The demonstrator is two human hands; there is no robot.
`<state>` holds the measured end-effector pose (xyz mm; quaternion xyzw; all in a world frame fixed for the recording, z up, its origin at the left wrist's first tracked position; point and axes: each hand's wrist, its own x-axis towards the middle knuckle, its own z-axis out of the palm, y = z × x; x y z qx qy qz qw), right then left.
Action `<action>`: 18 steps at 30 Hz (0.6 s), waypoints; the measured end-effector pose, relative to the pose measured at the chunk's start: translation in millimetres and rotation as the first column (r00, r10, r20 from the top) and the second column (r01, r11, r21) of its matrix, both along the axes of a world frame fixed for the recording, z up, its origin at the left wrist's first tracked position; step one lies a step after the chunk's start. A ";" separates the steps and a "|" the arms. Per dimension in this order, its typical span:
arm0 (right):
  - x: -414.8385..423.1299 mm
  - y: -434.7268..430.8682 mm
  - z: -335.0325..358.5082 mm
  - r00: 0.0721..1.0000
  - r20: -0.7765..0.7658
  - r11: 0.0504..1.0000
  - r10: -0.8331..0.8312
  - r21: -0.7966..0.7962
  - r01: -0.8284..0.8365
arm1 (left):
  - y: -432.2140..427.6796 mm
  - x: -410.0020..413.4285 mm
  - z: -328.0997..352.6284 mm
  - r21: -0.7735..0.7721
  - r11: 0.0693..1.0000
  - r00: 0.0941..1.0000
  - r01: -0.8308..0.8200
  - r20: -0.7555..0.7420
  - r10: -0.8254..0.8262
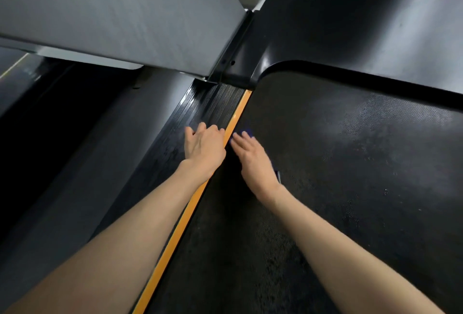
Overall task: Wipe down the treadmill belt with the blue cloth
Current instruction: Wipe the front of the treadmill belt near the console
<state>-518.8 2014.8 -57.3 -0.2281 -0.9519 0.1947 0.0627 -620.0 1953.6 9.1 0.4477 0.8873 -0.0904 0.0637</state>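
— How far along?
— Midway at best, I'd judge. The right hand (253, 160), grip flat, presses the blue cloth (246, 130) onto the belt (350, 163) beside the orange strip (200, 195).
— The left hand (204, 145)?
— Unclenched, resting on the side rail (213, 103).

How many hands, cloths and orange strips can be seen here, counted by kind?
Hands: 2 (left hand, right hand)
Blue cloth: 1
Orange strip: 1
Total: 4
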 end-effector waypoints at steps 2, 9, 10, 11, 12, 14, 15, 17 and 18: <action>29.9 -9.6 -2.4 0.962 -0.011 0.962 0.273 0.022 -0.273 | 4.0 1.1 2.3 -0.034 0.999 0.999 0.009 -0.033 -0.010; 103.6 100.6 -12.9 0.884 -0.068 0.885 -0.463 0.014 0.465 | 3.6 5.2 0.9 -0.019 1.000 1.000 0.011 -0.010 -0.011; 108.9 104.2 -10.7 0.804 -0.053 0.805 -0.593 -0.023 0.593 | 5.1 5.4 -0.1 -0.013 1.000 1.000 0.007 -0.003 -0.007; 107.2 99.5 -8.9 0.745 -0.037 0.746 -0.666 -0.047 0.664 | 6.6 5.7 -0.5 -0.013 1.000 1.000 -0.005 0.006 0.005; 99.0 86.7 -6.9 0.732 -0.037 0.733 -0.681 -0.051 0.679 | 7.9 6.1 -0.6 -0.020 1.000 1.000 -0.016 0.007 0.017; 72.2 44.9 -11.2 0.832 -0.097 0.838 -0.546 -0.064 0.543 | 11.7 8.1 -0.4 -0.049 0.999 0.999 -0.020 -0.030 0.019; 57.3 18.2 -15.1 0.907 -0.104 0.913 -0.408 -0.078 0.401 | 13.5 10.4 -0.5 -0.071 0.997 0.998 -0.019 -0.065 0.015; 41.8 -23.3 -15.5 0.993 -0.093 0.997 -0.068 -0.043 0.064 | 17.0 18.1 -0.7 -0.122 0.992 0.992 -0.018 -0.130 0.002; 42.5 -26.3 -14.6 0.995 -0.068 0.997 0.073 -0.013 -0.074 | 18.3 21.7 -0.2 -0.147 0.989 0.988 -0.017 -0.156 -0.007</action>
